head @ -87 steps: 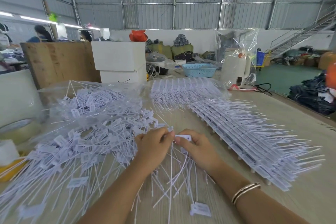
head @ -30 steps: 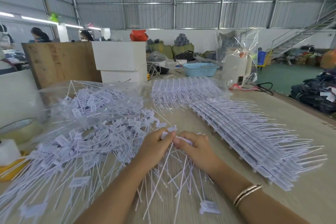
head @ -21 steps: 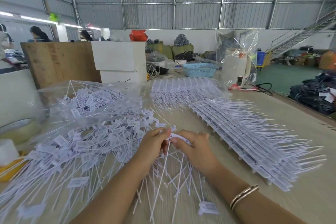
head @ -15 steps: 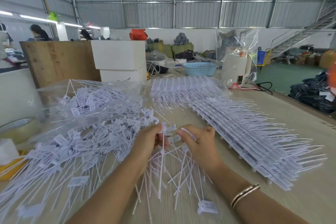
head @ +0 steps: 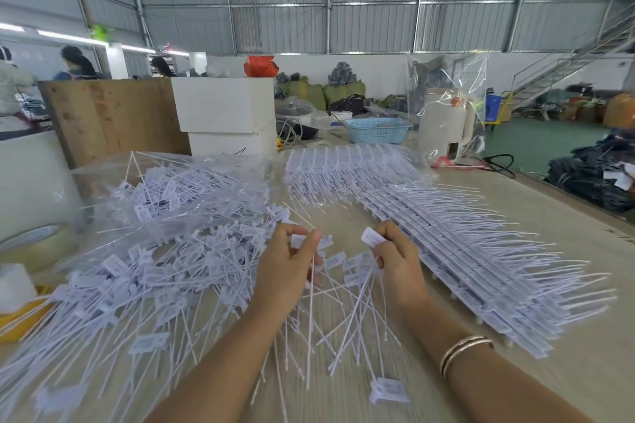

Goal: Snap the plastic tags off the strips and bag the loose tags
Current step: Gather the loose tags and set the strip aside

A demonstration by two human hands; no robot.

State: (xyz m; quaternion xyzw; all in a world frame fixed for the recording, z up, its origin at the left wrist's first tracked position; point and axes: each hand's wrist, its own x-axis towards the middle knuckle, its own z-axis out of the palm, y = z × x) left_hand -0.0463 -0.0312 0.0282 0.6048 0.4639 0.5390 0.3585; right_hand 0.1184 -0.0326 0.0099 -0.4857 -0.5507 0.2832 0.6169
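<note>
Your left hand (head: 287, 264) pinches a tag (head: 311, 241) and your right hand (head: 395, 259) another, apart over the worktop (head: 549, 216), near the loose pile (head: 154, 268) so snapped pieces drop there.

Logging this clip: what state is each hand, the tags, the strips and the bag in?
Left hand: grip pinching several tags, stems hanging down.
Right hand: grip pinching one tag, held apart from the left.
Loose tags: heaped on table.
Strips: stacked, tags attached.
Clear bag: partly filled.
</note>
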